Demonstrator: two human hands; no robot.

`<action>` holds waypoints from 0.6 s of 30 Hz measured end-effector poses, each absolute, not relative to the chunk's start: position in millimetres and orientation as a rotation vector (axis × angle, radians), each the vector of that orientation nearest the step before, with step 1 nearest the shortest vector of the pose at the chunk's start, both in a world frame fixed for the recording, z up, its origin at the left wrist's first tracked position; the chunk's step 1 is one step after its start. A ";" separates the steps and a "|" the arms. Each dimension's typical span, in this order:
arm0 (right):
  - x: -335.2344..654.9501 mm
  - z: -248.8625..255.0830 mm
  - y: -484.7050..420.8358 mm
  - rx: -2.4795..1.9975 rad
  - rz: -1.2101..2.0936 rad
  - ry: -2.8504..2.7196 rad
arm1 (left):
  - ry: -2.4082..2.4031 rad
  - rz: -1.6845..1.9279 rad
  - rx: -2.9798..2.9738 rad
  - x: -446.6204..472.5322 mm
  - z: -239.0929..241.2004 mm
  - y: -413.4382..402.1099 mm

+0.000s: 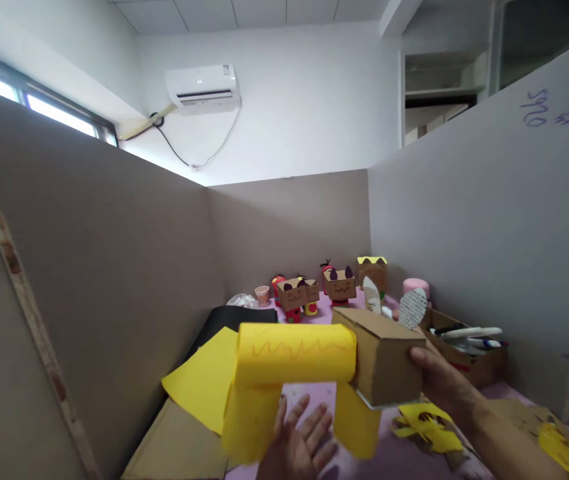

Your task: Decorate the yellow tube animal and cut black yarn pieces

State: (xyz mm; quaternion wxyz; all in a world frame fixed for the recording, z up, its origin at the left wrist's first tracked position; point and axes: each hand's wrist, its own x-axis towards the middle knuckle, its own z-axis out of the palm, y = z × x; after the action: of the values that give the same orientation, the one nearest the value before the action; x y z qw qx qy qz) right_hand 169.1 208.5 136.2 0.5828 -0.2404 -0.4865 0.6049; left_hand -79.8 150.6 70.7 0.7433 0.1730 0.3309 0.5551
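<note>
A pink table is enclosed on three sides by grey partition boards. Above them a white wall is seen, with an air conditioner mounted high and a strip window at the left. Blue handwriting is noted on the right partition.

A cardboard box is held up over the table in the right hand, whose fingers are clamped on its near right end. The box is plain brown and rectangular. A sheet of yellow paper is draped against its left side, curled into a roll at the top, with a faint zigzag line drawn along it; its loose ends hang down. The left hand is spread open, fingers apart, under the hanging paper; whether it touches the paper cannot be told.

A flat yellow sheet and a black sheet lie at the left, over flat cardboard. Yellow cut scraps lie on the table below the box.

At the far end, small cardboard figures with drawn faces are lined up, beside a small paper cup. At the right, an open cardboard tray is seen holding markers. A pink roll stands behind it.
</note>
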 end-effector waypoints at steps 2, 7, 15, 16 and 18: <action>174.3 133.8 219.7 -0.592 1.306 -1.096 | 0.763 1.293 0.329 -90.6 60.1 159.6; 174.8 118.2 241.6 -0.745 1.135 -1.131 | 1.026 1.624 0.532 -115.8 36.6 154.5; 166.0 105.1 261.8 -0.916 1.028 -1.172 | 1.127 1.726 0.520 -127.0 35.3 156.6; 164.4 104.6 262.8 -0.923 1.025 -1.179 | 1.128 1.721 0.520 -126.9 34.4 156.8; 161.3 103.2 263.7 -0.932 1.024 -1.198 | 1.125 1.702 0.531 -126.6 32.8 156.9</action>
State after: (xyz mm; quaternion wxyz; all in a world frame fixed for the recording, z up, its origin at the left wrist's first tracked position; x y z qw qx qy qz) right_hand 161.3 263.7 103.2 0.6094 -0.4037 -0.5186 0.4435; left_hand -126.6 156.9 32.8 0.4938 0.2188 0.4641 0.7021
